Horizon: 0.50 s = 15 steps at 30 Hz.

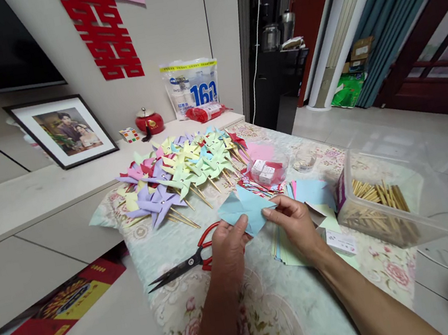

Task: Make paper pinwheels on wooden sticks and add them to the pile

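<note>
A sheet of light blue paper (245,208), with cut or folded points, is held above the table between both hands. My left hand (230,247) pinches its lower left part, thumb on top. My right hand (294,221) pinches the right corner between thumb and fingers. Under and beside my left hand lie scissors (192,261) with red handles and dark blades pointing left. Beyond the paper is a heap of finished paper pinwheels (189,165) on wooden sticks, in purple, yellow, green, pink and red. Coloured paper sheets (312,191) lie partly behind my right hand.
A clear plastic box (377,227) of wooden sticks stands at the right edge of the flowered tablecloth (268,298). Near it are a small white box (340,242) and a clear bag (267,171) over striped strips. A framed photo (64,132) stands on the white cabinet behind.
</note>
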{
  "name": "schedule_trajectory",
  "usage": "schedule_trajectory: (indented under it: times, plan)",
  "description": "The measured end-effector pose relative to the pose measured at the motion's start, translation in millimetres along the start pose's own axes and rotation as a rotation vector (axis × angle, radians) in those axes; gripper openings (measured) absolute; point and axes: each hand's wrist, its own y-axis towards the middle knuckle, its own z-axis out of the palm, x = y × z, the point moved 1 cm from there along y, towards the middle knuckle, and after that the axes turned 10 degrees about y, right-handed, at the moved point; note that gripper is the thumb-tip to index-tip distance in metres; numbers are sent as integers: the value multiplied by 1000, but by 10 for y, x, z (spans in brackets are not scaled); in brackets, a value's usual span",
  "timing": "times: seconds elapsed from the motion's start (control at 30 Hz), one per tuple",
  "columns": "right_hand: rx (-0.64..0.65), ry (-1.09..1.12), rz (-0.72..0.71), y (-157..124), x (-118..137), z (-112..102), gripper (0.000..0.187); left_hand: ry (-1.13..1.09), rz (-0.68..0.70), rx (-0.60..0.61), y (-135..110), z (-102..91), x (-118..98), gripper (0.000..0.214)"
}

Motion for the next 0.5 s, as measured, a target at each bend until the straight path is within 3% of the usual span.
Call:
schedule_trajectory:
  times: [0.17, 0.23, 0.3, 0.37, 0.5]
  plan:
    - [-122, -345, -248, -37, 66, -42, 7, 332, 26, -269, 60, -87, 81, 41]
    - [-143, -467, -388, -48, 113, -42, 3, 448, 37, -307, 62, -96, 91, 39]
    - [-111, -567, -524, -54, 150, -32, 5, 425, 35, -205, 40, -65, 78, 40]
    - [-27, -648, -618, -56, 158, -18, 10, 239, 20, -43, -1, -7, 43, 45]
    - [190, -739, -695, -50, 101, 7, 18, -89, 24, 111, -79, 86, -60, 52]
